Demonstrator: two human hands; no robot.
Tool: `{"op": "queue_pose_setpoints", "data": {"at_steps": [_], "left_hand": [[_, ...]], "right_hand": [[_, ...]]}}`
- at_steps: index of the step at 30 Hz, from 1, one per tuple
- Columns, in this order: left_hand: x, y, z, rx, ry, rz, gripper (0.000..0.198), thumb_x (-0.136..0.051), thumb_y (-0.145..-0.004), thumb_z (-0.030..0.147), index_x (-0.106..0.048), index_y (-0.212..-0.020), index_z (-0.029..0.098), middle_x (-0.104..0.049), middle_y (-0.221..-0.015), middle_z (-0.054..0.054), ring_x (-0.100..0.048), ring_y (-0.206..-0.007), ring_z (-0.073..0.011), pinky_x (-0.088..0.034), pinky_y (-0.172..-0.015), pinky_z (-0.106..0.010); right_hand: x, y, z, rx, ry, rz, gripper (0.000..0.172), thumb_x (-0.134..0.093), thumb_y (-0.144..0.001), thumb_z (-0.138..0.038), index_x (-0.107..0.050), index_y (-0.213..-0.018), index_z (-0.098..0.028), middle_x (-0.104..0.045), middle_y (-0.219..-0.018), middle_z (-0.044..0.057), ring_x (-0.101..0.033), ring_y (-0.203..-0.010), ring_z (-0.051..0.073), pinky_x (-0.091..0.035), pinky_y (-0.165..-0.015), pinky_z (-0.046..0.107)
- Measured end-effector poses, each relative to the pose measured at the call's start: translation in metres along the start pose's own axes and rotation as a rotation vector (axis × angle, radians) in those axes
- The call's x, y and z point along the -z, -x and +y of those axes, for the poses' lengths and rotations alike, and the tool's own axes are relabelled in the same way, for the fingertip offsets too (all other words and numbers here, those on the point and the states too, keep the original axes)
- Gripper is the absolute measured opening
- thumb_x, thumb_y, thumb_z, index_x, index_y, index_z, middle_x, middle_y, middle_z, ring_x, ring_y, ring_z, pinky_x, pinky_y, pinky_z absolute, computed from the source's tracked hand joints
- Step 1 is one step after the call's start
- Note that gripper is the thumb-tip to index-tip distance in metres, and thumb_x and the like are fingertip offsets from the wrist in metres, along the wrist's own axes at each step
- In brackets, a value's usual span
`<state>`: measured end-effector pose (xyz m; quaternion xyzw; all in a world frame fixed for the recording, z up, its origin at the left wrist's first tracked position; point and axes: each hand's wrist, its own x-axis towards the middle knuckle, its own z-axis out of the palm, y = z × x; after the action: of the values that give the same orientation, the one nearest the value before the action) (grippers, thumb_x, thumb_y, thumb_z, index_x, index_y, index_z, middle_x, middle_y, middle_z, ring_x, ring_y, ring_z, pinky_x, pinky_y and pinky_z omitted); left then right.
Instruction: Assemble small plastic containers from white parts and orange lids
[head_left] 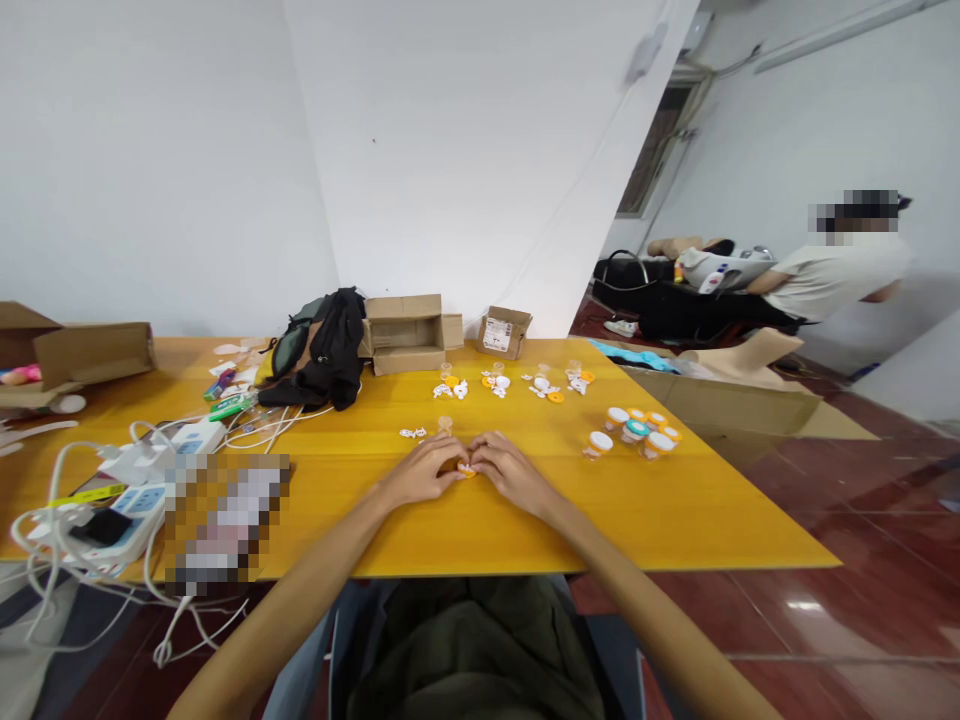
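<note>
My left hand (426, 470) and my right hand (511, 472) meet low over the middle of the table. Fingers of both are closed around a small orange and white lid (467, 471), partly hidden by the fingertips. Just behind my left hand stands a small clear cup (445, 424). Left of that cup lie small white pieces (412, 433). Farther back sit several groups of small white parts (460, 390), orange rings (555, 397) and clear cups (543, 371). To the right stands a cluster of clear jars with white-and-orange lids (599, 442), one with a teal lid (635, 429).
Two cardboard boxes (409, 361) (503, 333) and a black backpack (337, 350) line the back. A power strip (142, 500), cables and a pixelated phone-like item (232, 520) lie left. At right, another person (840, 270) sits beyond a large carton (720, 412).
</note>
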<state>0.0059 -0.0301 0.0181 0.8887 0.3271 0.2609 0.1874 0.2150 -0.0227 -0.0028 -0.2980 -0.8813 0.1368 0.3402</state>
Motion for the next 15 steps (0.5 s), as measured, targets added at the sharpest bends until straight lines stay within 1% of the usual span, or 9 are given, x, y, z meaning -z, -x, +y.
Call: {"op": "queue_pose_setpoints", "data": {"at_steps": [5, 10, 13, 15], "left_hand": [[0.000, 0.000, 0.000, 0.002, -0.005, 0.004, 0.005, -0.057, -0.089, 0.021, -0.061, -0.092, 0.022, -0.067, -0.095, -0.005, -0.059, -0.095, -0.0214, -0.046, -0.091, -0.034], [-0.001, 0.001, -0.001, -0.007, 0.001, 0.012, 0.008, -0.056, -0.089, 0.021, -0.062, -0.094, 0.022, -0.068, -0.098, -0.005, -0.060, -0.095, -0.0215, -0.047, -0.090, -0.035], [-0.001, 0.001, -0.001, -0.014, 0.006, 0.016, 0.007, -0.057, -0.088, 0.020, -0.061, -0.093, 0.022, -0.069, -0.097, -0.005, -0.061, -0.094, -0.0214, -0.047, -0.090, -0.035], [-0.001, 0.000, -0.001, -0.015, 0.005, 0.017, 0.007, -0.057, -0.088, 0.020, -0.061, -0.093, 0.022, -0.069, -0.098, -0.005, -0.061, -0.095, -0.0213, -0.047, -0.090, -0.035]], "right_hand": [[0.003, 0.000, -0.006, 0.003, 0.048, -0.019, 0.023, -0.046, -0.097, -0.018, -0.067, -0.090, -0.024, -0.063, -0.100, 0.007, -0.060, -0.096, 0.021, -0.050, -0.086, 0.037], [0.003, 0.005, -0.010, -0.016, 0.055, -0.014, 0.026, -0.043, -0.098, -0.020, -0.069, -0.096, -0.025, -0.063, -0.100, 0.008, -0.060, -0.098, 0.022, -0.051, -0.087, 0.037], [0.002, 0.009, -0.009, -0.018, 0.043, -0.011, 0.029, -0.041, -0.098, -0.020, -0.069, -0.099, -0.026, -0.064, -0.102, 0.008, -0.060, -0.098, 0.023, -0.052, -0.089, 0.040], [0.003, 0.011, -0.006, -0.025, 0.039, 0.019, 0.030, -0.040, -0.097, -0.020, -0.069, -0.102, -0.027, -0.065, -0.103, 0.009, -0.061, -0.099, 0.023, -0.052, -0.090, 0.041]]}}
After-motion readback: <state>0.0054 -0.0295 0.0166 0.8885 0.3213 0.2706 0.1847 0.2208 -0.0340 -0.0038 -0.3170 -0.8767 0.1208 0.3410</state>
